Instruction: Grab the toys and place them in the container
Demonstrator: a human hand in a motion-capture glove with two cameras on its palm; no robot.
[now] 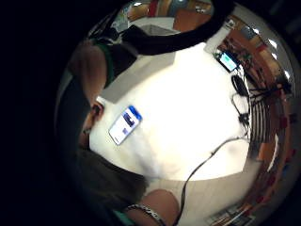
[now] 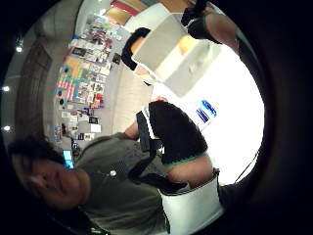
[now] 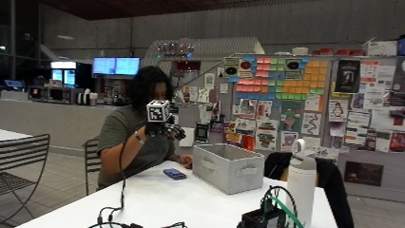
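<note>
I am raising my gloved right hand [image 3: 166, 129] well above the white table [image 3: 190, 199]; I cannot tell whether it is holding anything. Below it are lying the grey container [image 3: 227, 167] and a phone [image 3: 175, 174].

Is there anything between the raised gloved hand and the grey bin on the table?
Nothing visible. The gloved hand is raised beside the grey bin with open air between; the blue phone lies flat on the table, below that path.
</note>
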